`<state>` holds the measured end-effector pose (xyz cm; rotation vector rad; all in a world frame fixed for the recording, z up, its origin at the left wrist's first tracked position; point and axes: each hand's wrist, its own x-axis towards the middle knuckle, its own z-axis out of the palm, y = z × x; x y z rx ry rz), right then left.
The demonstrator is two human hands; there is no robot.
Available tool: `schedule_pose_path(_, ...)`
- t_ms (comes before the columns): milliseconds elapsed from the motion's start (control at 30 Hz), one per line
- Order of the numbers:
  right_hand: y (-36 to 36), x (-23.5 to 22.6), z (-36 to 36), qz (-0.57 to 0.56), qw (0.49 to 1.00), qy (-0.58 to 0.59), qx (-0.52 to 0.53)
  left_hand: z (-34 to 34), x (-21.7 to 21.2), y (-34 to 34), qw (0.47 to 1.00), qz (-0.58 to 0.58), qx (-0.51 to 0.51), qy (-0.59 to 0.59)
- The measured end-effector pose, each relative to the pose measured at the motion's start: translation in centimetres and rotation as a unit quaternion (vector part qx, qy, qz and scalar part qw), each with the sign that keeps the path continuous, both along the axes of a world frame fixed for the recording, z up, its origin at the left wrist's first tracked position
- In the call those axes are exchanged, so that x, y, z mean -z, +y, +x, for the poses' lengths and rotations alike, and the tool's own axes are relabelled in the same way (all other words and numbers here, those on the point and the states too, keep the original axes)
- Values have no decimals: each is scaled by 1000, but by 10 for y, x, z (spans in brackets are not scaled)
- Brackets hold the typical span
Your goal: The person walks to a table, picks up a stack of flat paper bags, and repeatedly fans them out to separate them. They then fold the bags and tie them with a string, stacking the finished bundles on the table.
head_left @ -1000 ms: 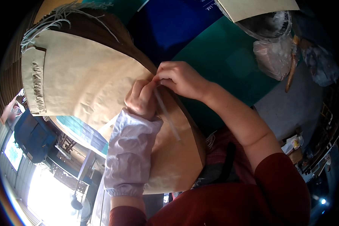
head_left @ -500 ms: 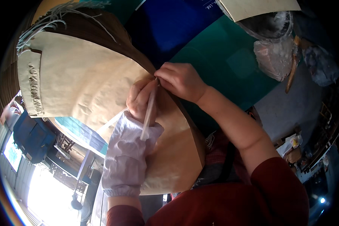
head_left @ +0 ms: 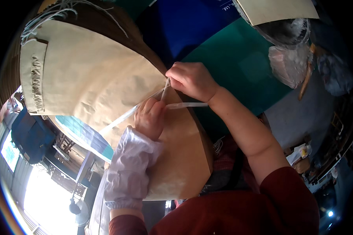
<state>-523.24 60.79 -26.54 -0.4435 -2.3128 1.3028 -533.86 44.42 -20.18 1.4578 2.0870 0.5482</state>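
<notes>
A stack of large brown paper bags [head_left: 94,70] lies across the work surface, bound by a flat whitish plastic strap [head_left: 123,116]. My left hand [head_left: 150,117], below a white sleeve cover, is closed on the strap over the top bag. Near the bags' right edge, my right hand [head_left: 193,80] pinches another part of the strap. A short stretch of it runs taut between both hands. One loose end points right from my left hand toward my right forearm. Any knot is too small to make out.
White strings [head_left: 51,15] hang over the far left end of the bags. A green and blue sheet [head_left: 227,70] covers the surface beyond. At the right are a clear plastic-wrapped lump [head_left: 289,66], a wooden-handled tool [head_left: 306,76] and a dark plastic bag [head_left: 335,72].
My left hand has moved down and toward me, away from my right hand, stretching the strap between them. The loose end has swung from my sleeve toward the right.
</notes>
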Motion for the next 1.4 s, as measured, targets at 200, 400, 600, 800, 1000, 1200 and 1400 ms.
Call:
schedule_pose_path(200,-4,-7,-3,4,1000,-12,26,-4,1,-3,999,-5,42,28)
schedule_pose_path(400,-4,-18,13,-267,946,-181,35,-33,-32,-72,971,-58,-155,-174)
schedule_pose_path(600,-38,-36,-13,-390,864,-291,127,-128,34,-256,851,-194,-487,-29)
schedule_pose_path(800,-67,-44,-42,-355,822,-350,274,-133,59,-260,792,-225,-557,-111)
schedule_pose_path(1000,-71,1,-36,-140,873,-368,287,-100,24,-229,711,-261,-650,-52)
schedule_pose_path(1200,-78,-19,-40,-59,859,-409,303,-73,-17,-226,736,-308,-600,-56)
schedule_pose_path(1400,-81,-23,-40,-69,851,-415,314,-76,-18,-219,737,-307,-596,-85)
